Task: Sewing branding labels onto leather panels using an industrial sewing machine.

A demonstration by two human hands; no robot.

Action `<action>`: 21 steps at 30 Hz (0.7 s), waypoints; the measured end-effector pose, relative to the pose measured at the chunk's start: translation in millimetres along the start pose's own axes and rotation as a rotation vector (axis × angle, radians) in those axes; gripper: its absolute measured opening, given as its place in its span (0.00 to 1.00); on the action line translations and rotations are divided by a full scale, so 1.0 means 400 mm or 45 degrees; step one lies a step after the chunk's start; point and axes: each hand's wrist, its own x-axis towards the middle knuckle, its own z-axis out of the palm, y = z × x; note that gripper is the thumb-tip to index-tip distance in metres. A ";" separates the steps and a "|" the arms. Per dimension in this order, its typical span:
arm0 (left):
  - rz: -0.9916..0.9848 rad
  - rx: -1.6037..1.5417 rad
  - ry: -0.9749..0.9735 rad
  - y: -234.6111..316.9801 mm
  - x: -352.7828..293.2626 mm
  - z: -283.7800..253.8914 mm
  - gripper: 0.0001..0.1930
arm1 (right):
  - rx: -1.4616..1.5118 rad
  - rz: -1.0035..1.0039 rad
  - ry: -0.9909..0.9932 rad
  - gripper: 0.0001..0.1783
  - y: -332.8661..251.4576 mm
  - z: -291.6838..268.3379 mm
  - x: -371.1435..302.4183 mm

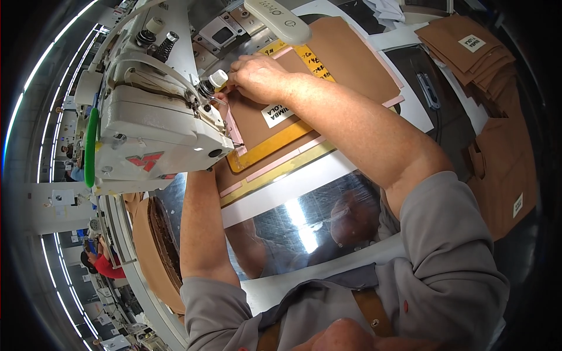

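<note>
A brown sheet panel [249, 123] with a white label [276, 115] lies inside a yellow template frame [275, 146] on the machine bed. Pink strips [233, 126] run along the panel's edges. Over its far left part is my right hand [257, 79], back up and fingers bent down, beside the white knob [218, 78] of a sewing machine [158, 123]. What those fingertips grip is hidden. My left forearm reaches up behind the machine head, and only a bit of my left hand [222, 104] shows beside the pink strip; its fingers are mostly covered.
Another brown panel [351, 58] edged in pink lies at the far side. Stacked brown pieces [465, 50] sit at far right, near a grey-blue cutter knife [428, 90]. More brown pieces [153, 251] lie at left. A white lamp [278, 22] hangs above the bed.
</note>
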 end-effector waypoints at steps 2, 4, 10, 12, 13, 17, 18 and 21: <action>0.035 0.068 0.012 -0.002 0.008 -0.018 0.09 | 0.015 -0.028 0.009 0.12 -0.008 0.003 -0.004; 0.060 -0.720 0.463 -0.010 0.065 -0.085 0.13 | 0.024 -0.037 0.024 0.12 -0.006 -0.001 -0.017; -0.069 -0.900 0.292 -0.014 -0.048 -0.059 0.13 | -0.003 0.025 -0.284 0.19 -0.041 -0.036 -0.020; -0.120 -0.974 0.223 -0.018 -0.095 -0.060 0.13 | -0.011 -0.067 -0.204 0.21 -0.041 -0.031 -0.025; -0.145 -1.010 0.184 -0.029 -0.138 -0.068 0.13 | -0.008 -0.071 -0.203 0.21 -0.047 -0.036 -0.022; -0.250 -1.088 0.058 -0.048 -0.213 -0.119 0.13 | -0.090 -0.069 -0.351 0.24 -0.086 -0.047 0.003; -0.547 -1.329 -0.242 -0.031 -0.162 -0.198 0.14 | -0.104 -0.009 -0.390 0.25 -0.071 -0.048 -0.013; -0.856 -1.516 -0.465 -0.008 -0.118 -0.371 0.16 | -0.111 0.001 -0.374 0.29 -0.070 -0.070 -0.035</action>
